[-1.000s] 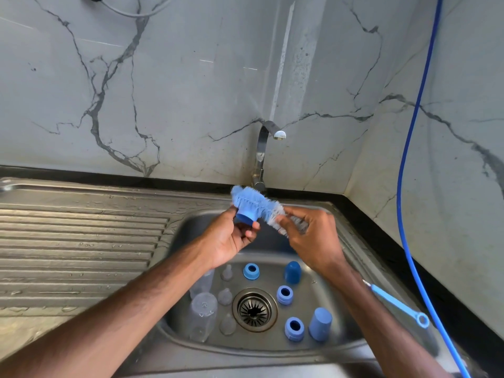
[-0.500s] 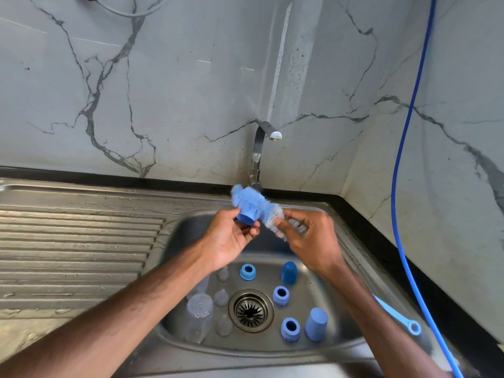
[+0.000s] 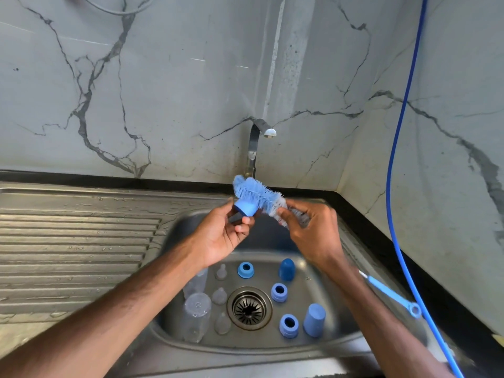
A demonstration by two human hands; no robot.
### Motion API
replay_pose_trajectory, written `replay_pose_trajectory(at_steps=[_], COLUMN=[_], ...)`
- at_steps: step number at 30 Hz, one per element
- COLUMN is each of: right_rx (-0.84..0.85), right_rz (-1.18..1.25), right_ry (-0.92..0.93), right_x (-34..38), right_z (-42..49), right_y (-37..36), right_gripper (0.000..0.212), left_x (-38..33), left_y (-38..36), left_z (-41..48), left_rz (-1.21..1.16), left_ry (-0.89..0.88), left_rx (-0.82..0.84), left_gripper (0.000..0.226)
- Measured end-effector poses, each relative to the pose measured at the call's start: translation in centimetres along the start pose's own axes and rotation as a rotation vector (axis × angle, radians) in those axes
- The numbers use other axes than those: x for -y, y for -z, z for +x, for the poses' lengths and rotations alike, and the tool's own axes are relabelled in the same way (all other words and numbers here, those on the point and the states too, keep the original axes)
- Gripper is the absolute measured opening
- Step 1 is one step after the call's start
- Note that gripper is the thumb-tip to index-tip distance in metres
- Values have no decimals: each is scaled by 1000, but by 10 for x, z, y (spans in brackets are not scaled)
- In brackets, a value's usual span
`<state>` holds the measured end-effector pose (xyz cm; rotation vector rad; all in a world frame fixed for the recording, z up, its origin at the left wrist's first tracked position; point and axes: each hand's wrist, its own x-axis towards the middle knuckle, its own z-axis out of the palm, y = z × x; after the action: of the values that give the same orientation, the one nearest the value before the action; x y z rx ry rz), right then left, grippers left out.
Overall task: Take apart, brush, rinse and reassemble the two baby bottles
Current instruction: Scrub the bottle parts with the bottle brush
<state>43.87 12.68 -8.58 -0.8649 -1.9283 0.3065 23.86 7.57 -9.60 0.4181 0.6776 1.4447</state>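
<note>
1. Two hands are up over the sink [image 3: 354, 339], and not much has moved in the last second. The left hand [image 3: 221, 236] has rolled the blue cap [image 3: 245, 208] a bit in its fingertips, so more of its side shows. The bottle brush [image 3: 256, 192] is still laid across its top.
2. My read: still the brushing step, working round this one cap (the tap [image 3: 259, 137] isn't running, so no rinsing yet).
3. Grip: the left hand pinches the cap between thumb and fingertips. The right hand [image 3: 311, 233] is closed round the brush's neck, just behind the blue bristles.
4. Everything else waits in the basin around the drain [image 3: 249, 308]. The clear bottles [image 3: 197, 315] and teats [image 3: 219, 295] are on the left, the screw rings [image 3: 278, 291] and other caps [image 3: 314, 320] on the right. The thin teat brush [image 3: 392, 296] lies on the right rim.
</note>
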Motion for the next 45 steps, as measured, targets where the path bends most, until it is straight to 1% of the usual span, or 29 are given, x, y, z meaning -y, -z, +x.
replay_pose_trajectory(at_steps=[3,4,5,7,8,9,11,12,15,16,17,19,20,23,24,27,28,30,32,33,36,37,40,42,45], right_rx=[91,88,52,-37,-33,10,157,176,43,30,51,147,155,28,16,123,127,47,-30,-29,82,92,27,13,-5], right_rz=[3,1,-2,-5,-3,-4,0,-3,-5,1,12,35,25,19,35,76,81,79,77,82,86,71,50,55,33], right_ry=[75,80,62,6,2,26,119,144,120,127,150,212,224,179,182,239,244,193,129,121,191,206,158,153,154], right_x=[5,6,5,1,-1,1,7,8,4,3,4,8,9,4,3,12,14,13,8,9,18,20,18,16,16], right_z=[-6,-5,-2,1,0,-2,-9,-9,-1,-2,-4,-11,-10,-2,-2,-9,-9,-3,0,-1,-9,-9,-3,-4,-6], right_y=[-2,-1,0,3,3,2,-5,-7,-4,-3,-4,-8,-9,-2,0,-4,-6,-5,1,3,-1,-3,-2,-1,-1], right_gripper=[15,16,17,17,16,16,18,19,17,17,17,20,22,20,20,23,23,20,20,21,20,18,17,19,17], left_x=[-2,-3,-4,-4,-2,-1,2,2,1,2,4,6,6,2,3,4,4,1,-1,0,3,2,-3,-1,7], left_y=[-4,-4,-4,-2,-2,-3,-4,-4,-5,-5,-5,-4,-4,0,0,0,0,-1,-4,-6,-6,-4,-4,-8,-13], left_z=[-3,-3,-3,-2,-1,-1,0,1,3,3,3,3,2,2,2,0,-2,-1,0,0,-1,-1,-1,-3,-5], left_rz=[-15,-29,-39,-55,-58,-52,-23,-7,31,47,70,113,131,204,221,249,241,228,213,210,232,242,276,295,291], left_ry=[2,-6,-14,-20,-25,-40,-79,-91,-91,-86,-86,-92,-91,-49,-31,-28,-23,-14,-13,-22,-76,-87,-99,-106,-127], left_rx=[62,72,78,68,48,18,-59,-85,-112,-129,-154,-207,-217,-188,-183,-147,-121,-58,-14,-10,-43,-47,9,39,-7], left_gripper=[36,38,41,38,35,31,26,27,30,30,30,27,27,33,36,35,34,36,44,45,32,31,37,43,44])
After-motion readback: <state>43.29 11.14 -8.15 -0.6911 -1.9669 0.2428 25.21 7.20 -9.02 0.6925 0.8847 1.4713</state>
